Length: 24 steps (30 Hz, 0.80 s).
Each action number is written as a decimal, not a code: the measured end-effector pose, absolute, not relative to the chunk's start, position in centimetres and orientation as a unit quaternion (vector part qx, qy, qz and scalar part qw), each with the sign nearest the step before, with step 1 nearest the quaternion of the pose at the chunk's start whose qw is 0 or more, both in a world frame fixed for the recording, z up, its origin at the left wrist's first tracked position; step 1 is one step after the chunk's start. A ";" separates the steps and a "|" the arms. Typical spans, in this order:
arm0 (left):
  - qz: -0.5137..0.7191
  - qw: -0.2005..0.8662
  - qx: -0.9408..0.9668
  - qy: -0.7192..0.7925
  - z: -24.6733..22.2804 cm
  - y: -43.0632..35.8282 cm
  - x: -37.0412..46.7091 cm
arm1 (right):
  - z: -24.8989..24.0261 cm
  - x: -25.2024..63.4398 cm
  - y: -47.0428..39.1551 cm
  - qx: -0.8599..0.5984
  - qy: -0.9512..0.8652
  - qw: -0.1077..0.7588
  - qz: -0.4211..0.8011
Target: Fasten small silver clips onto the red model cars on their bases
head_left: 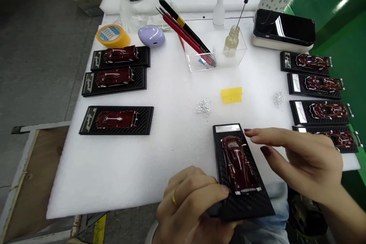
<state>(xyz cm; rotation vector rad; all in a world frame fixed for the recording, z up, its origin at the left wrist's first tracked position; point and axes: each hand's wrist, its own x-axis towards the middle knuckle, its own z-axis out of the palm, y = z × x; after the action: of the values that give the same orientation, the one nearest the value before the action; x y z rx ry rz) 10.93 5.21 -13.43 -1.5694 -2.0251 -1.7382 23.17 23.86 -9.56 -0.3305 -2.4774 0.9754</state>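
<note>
My left hand (194, 202), with a ring on one finger, grips the near left corner of a black display base (246, 207). On that base sits a dark red model car (238, 164), its nameplate at the far end. The base lies tilted over the table's front edge. My right hand (309, 164) hovers at the base's right side with index finger and thumb apart and nothing visible between them. The index fingertip is close to the base's far right corner; whether it touches, I cannot tell. Its other fingers are partly hidden.
Three model cars on bases (116, 120) stand left; several more (328, 110) stand right. Small silvery parts (203, 108) lie beside yellow tape (231, 95). Behind are a clear box (200, 65) with tweezers (188, 32) and a glass bottle (231, 42), a tape roll (113, 36) and a phone (284, 26).
</note>
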 end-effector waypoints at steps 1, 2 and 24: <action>-0.568 0.021 -0.504 -0.650 -13.4 5.3 11.0 | -10.0 23.4 23.3 -0.128 -0.889 0.255 0.359; -0.573 0.022 -0.502 -0.648 -13.3 5.5 11.0 | -10.5 23.5 22.8 -0.134 -0.879 0.273 0.368; -0.419 0.003 -0.602 -0.680 -13.2 3.9 10.1 | -12.1 30.3 22.1 -0.265 -0.845 0.396 0.241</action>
<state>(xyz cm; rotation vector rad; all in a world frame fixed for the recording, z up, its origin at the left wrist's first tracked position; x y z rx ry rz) 10.06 3.91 -13.22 -1.8879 -2.1314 -1.3144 30.35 22.14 -12.10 -0.6713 -2.1424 0.6097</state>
